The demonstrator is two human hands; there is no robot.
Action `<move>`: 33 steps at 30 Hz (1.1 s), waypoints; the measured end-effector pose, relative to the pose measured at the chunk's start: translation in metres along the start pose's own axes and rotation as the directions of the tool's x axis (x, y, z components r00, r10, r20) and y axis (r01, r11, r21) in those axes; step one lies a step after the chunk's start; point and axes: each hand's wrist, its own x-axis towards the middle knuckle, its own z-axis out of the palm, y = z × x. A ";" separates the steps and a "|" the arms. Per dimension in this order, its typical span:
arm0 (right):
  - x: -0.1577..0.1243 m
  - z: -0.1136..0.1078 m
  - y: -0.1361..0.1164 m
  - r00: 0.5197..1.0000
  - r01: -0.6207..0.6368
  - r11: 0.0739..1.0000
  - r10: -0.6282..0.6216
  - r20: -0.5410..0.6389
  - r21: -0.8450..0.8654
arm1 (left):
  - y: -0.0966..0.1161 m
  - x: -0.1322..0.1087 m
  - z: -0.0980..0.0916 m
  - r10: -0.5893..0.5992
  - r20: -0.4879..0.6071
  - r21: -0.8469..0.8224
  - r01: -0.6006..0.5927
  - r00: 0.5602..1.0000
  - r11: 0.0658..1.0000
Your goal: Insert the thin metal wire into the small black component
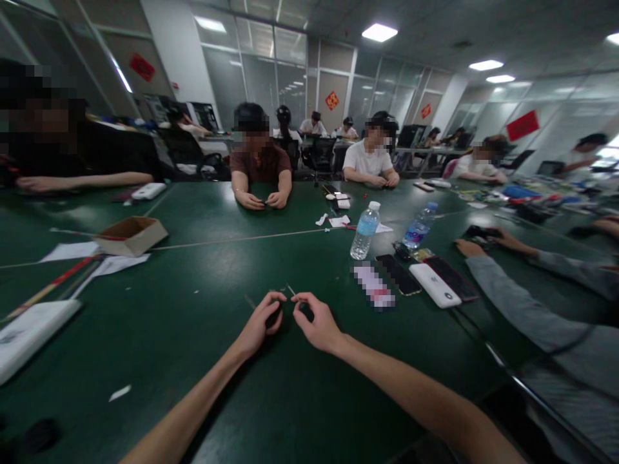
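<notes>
Over the green table [217,361], my left hand [264,322] is closed, its fingers curled round something dark that is too small to make out. Just to its right, my right hand [316,320] pinches a thin stick-like object [291,290] between thumb and forefinger. The fingertips of both hands are close, with a narrow gap between them. What lies inside the curled left fingers is mostly hidden.
Right of my hands are a water bottle [365,232], a second bottle [420,227], a dark phone [399,274] and a white power bank [434,285]. An open cardboard box [131,237] stands left. A co-worker's grey sleeve [507,296] reaches in from the right.
</notes>
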 end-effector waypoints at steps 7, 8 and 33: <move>0.003 -0.012 0.006 0.972 0.178 0.958 -0.135 0.192 -0.227 | 0.001 0.003 -0.002 0.061 -0.009 -0.206 -0.062 0.998 0.977; 0.004 -0.013 0.007 0.968 0.185 0.949 -0.131 0.212 -0.257 | 0.002 0.003 -0.003 0.065 -0.013 -0.219 -0.066 0.998 0.973; 0.006 -0.012 0.013 0.982 0.098 0.844 0.003 0.189 -0.527 | 0.002 0.004 -0.007 0.010 -0.074 -0.248 -0.028 0.997 0.968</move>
